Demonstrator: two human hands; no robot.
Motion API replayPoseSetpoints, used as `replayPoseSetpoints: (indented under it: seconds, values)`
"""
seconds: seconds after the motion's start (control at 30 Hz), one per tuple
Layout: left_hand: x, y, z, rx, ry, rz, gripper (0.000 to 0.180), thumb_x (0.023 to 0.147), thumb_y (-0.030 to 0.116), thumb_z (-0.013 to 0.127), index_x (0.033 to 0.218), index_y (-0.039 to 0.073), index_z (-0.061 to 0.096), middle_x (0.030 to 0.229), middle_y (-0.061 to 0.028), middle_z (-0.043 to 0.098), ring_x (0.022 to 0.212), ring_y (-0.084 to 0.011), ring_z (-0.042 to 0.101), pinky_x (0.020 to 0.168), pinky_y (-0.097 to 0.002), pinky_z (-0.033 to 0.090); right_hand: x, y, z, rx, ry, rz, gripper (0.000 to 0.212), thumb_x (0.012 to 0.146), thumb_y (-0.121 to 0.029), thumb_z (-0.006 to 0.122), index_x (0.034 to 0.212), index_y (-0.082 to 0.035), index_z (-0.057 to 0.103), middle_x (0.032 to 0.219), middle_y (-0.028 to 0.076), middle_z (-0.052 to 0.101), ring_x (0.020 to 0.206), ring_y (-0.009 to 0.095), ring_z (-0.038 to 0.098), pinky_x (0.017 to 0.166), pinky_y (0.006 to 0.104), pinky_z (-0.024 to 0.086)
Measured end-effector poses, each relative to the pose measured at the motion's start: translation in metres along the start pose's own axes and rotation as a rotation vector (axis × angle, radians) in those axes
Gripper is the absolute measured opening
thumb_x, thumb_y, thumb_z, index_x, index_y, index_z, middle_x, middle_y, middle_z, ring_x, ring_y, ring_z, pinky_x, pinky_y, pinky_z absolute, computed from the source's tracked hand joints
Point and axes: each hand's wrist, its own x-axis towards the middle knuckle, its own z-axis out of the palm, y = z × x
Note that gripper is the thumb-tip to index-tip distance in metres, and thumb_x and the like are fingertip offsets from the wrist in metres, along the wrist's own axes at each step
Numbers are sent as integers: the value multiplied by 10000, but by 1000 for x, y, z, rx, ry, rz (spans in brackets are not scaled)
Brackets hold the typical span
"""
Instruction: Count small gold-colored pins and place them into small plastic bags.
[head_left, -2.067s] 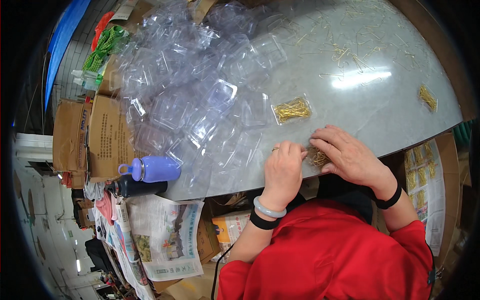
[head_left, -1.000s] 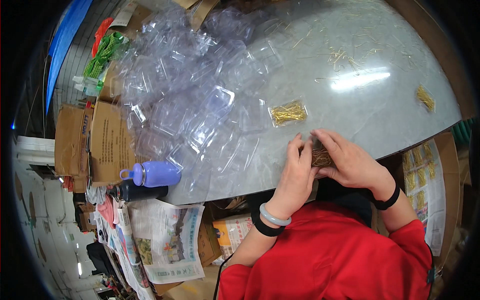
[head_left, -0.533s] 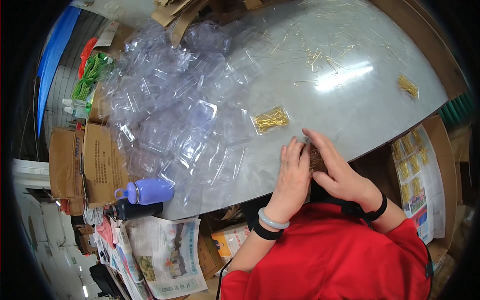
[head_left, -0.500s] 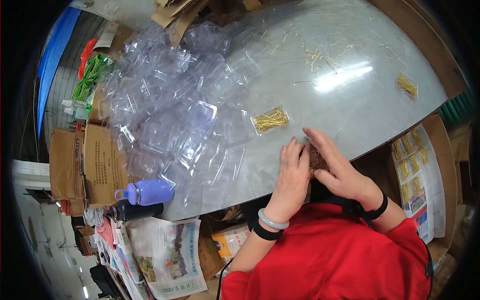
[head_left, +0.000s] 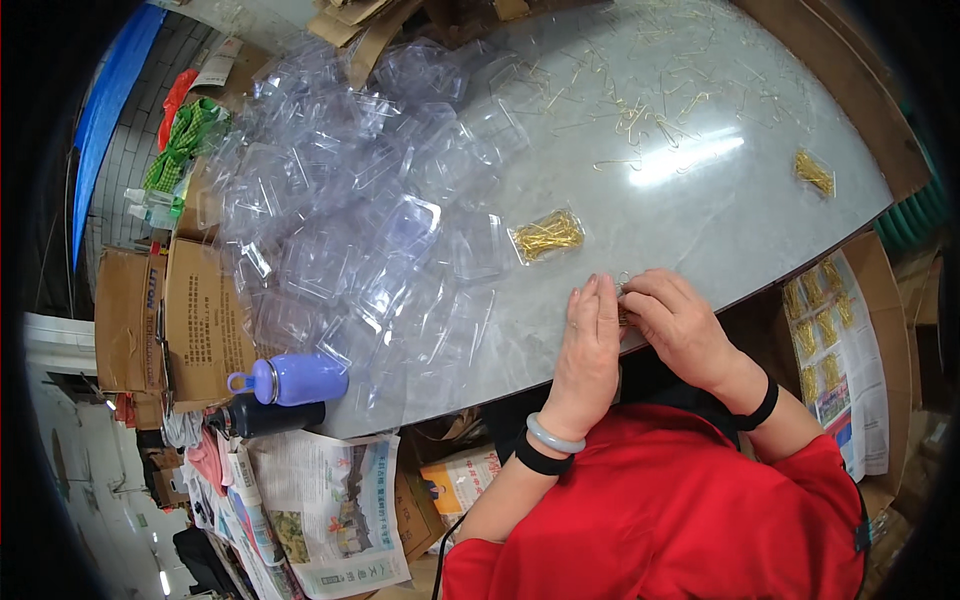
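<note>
Both hands at near table [head_left: 700,210] edge, fingertips meeting. Left hand [head_left: 590,345] flat-ish, fingers together, pressed against small clear pack of gold pins [head_left: 622,300] between the hands. Right hand [head_left: 680,325] curled over same pack, fingertips pinching it from right; pack mostly hidden, long axis unclear. Just beyond, up-left of grip: filled pack [head_left: 547,233] of gold pins, long axis slanting, nearer left hand. Further left: heap of empty clear shells [head_left: 350,220]. Far side: loose gold pins [head_left: 640,110] scattered, another filled pack [head_left: 815,172] far right. Purple bottle [head_left: 295,378] off table's left edge.
</note>
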Motion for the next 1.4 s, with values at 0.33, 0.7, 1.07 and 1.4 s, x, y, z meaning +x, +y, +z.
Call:
replayPoseSetpoints:
  seconds: [0.33, 0.7, 1.07, 1.4]
  values:
    - [2, 4, -2, -140, 16, -62, 705, 920, -66, 565, 1549, -70, 246, 1453, -312, 404, 1332, -470, 460, 1098, -477, 432, -1, -8, -6, -174, -192, -34, 438, 838, -53, 616, 1266, 38, 600, 1325, 185, 588, 1278, 363, 552, 1084, 445, 472]
    - [28, -21, -76, -1111, 251, -927, 476, 1051, 97, 503, 1415, -168, 350, 1294, -292, 552, 1115, -356, 660, 979, -432, 571, -2, 22, -18, -196, -74, 22, 366, 842, 28, 626, 1208, 10, 618, 1250, 143, 628, 1227, 340, 586, 1006, 408, 515]
    - [65, -44, -55, -1023, 246, -1069, 295, 1037, 141, 554, 1118, -134, 489, 1069, -272, 627, 910, -357, 724, 815, -410, 645, -3, 26, -15, -152, -8, 21, 363, 831, 31, 632, 1191, -15, 631, 1237, 118, 637, 1219, 322, 596, 995, 402, 521]
    - [-8, 5, -66, -1197, 276, -948, 106, 1031, 71, 532, 1030, -34, 545, 1037, -179, 643, 1006, -315, 703, 916, -440, 606, -6, 22, -17, -152, -29, 63, 375, 832, 28, 648, 1204, -15, 622, 1247, 121, 633, 1248, 330, 580, 1002, 404, 515]
